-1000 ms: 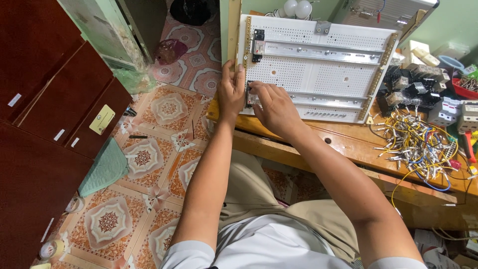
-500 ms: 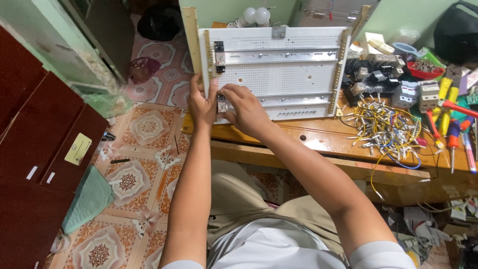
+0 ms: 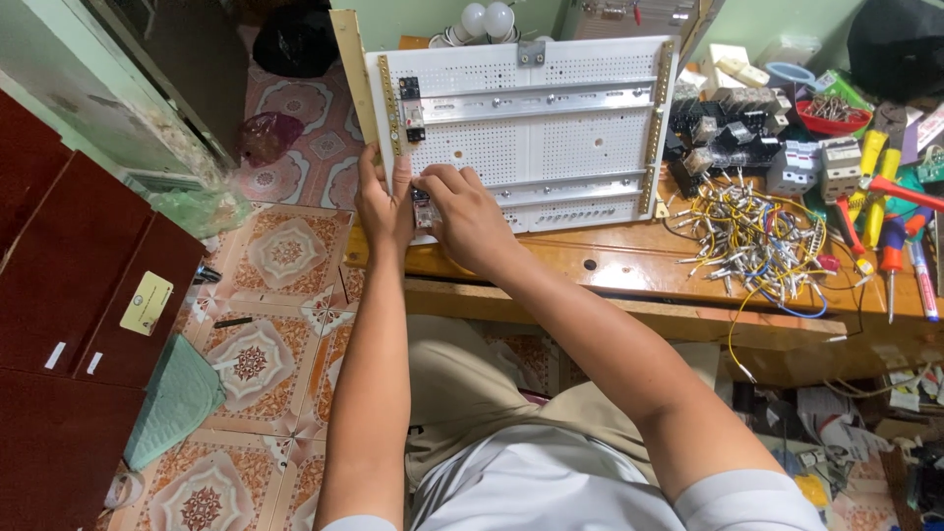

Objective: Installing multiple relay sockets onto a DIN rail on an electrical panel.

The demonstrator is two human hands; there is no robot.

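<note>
A white perforated mounting panel (image 3: 551,138) with metal rails lies on the wooden workbench (image 3: 629,261). A small dark component (image 3: 410,110) is clipped on its upper rail at the left. My left hand (image 3: 382,202) grips the panel's lower left edge. My right hand (image 3: 464,211) pinches a small black and white component (image 3: 423,208) against the lower rail, right beside the left hand.
A heap of short yellow and white wires (image 3: 762,236) lies right of the panel. Black breakers (image 3: 728,123), screwdrivers (image 3: 880,211) and a red bowl (image 3: 831,113) crowd the bench's right side. Dark red cabinets (image 3: 69,295) stand left on the tiled floor.
The view has shifted, so the panel sits more centrally now. Both hands stay at the panel's lower left rail with the small component.
</note>
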